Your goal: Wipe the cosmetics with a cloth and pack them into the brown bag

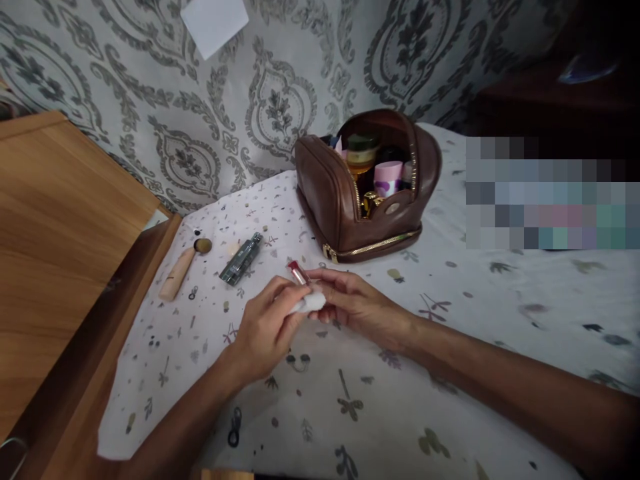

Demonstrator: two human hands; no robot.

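My left hand [267, 327] is closed on a crumpled white tissue or pad [311, 304]. Its fingers press this against a small, shiny lipstick tube [299, 272] with a red end, which my right hand [355, 303] grips from the other side. The hands meet above the patterned white sheet. Beyond them stands a brown leather makeup bag [330, 193], unzipped at the top. In its mouth are a pink and purple container [389, 179], a jar with a dark lid [361, 152] and something gold.
On the sheet to the left lie a dark green, glossy packet or tube [241, 259] and a makeup brush [179, 273] with a tan handle. A wooden panel [65, 220] borders the left side. Behind is a patterned wall [280, 100] with a white card [215, 25]. The right side is blurred out.
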